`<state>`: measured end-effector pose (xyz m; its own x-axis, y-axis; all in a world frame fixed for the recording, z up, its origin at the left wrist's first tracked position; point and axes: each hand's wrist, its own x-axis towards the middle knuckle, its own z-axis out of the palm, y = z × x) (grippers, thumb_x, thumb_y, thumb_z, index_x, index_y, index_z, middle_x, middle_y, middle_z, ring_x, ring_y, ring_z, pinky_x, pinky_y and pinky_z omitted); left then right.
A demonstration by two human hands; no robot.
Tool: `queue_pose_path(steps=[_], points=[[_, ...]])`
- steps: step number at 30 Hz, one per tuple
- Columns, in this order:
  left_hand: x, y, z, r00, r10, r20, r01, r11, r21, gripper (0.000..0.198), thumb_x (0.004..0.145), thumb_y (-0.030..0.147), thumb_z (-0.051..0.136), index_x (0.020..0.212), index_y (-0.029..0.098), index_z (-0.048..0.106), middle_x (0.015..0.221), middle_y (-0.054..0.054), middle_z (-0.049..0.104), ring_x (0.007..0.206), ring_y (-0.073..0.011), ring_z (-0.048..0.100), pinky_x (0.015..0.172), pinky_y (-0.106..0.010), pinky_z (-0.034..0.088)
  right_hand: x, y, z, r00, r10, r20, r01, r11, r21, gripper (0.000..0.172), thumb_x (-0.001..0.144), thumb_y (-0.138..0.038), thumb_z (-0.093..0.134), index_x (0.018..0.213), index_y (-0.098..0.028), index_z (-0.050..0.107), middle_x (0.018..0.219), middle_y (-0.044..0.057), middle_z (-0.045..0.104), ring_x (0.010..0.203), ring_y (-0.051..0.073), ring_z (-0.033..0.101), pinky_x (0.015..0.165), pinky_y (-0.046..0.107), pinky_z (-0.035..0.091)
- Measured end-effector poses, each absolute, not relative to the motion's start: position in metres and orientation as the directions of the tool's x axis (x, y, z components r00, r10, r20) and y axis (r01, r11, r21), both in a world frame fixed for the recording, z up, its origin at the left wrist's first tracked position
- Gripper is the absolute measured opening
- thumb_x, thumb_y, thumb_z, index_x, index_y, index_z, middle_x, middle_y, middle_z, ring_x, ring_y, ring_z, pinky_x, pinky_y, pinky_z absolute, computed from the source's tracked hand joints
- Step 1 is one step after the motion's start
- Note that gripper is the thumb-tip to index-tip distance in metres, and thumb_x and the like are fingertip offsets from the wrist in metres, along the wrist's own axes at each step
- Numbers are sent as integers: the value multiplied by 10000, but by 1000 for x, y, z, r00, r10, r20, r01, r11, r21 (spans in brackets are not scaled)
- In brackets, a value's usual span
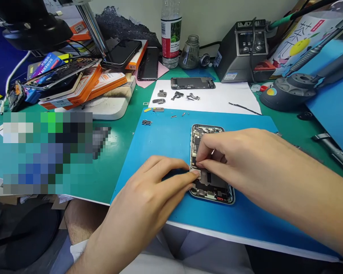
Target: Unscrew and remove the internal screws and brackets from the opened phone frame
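An opened phone [214, 182] lies on the blue mat [165, 133], its inner parts showing. From the left, my left hand [154, 186] rests its fingertips on the phone's left edge, fingers slightly apart and nothing held. Over the middle of the phone, my right hand [231, 152] has thumb and index finger pinched together; whatever is between them is too small to name. Small metal parts [158, 109] lie on the mat's upper left. Beyond it, more parts [177, 95] and a phone screen assembly [193, 83] sit on white paper [217, 99].
A plastic bottle [170, 38] and glass jar [190, 53] stand at the back. Stacked phones and orange boxes [82, 91] fill the back left. A grey soldering station [241, 49] and a round black base [288, 91] stand at the right. The left is pixelated.
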<state>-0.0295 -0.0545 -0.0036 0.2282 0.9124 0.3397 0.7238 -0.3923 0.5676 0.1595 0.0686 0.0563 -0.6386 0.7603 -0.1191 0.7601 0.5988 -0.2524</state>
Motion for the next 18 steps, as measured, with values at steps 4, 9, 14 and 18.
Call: queue_pose_path(steps=[4,9,14,18], points=[[-29,-55,-4,236,908,346,733,-400,549,269,1135,168,605,1336,245,767,1304,-25,739,1176,-162,639,1034,-273,519,162,69,50,-669,739,-80,721,618,-314,197,869,-173,695,716,-296,711,646,-25,723,541,184,598,508,321,259],[-26,-56,-6,223,899,378,744,-407,530,238,1137,173,601,1296,202,775,1290,-49,747,1168,-173,652,1035,-290,517,164,72,48,-669,742,-43,698,606,-382,186,885,-185,693,739,-299,708,674,-17,736,549,194,602,502,332,281],[-26,-56,-6,229,895,382,739,-415,531,227,1138,173,598,1286,201,768,1280,-44,751,1149,-166,660,1025,-278,519,164,74,50,-658,749,-83,712,582,-392,198,879,-177,691,725,-299,711,685,-8,727,573,205,625,504,351,326],[-26,-55,-6,225,896,382,736,-413,536,226,1142,174,589,1278,203,768,1282,-39,749,1150,-160,659,1020,-269,521,163,76,49,-651,754,-87,711,567,-416,187,875,-177,682,741,-300,725,714,-1,743,599,216,655,517,350,369]])
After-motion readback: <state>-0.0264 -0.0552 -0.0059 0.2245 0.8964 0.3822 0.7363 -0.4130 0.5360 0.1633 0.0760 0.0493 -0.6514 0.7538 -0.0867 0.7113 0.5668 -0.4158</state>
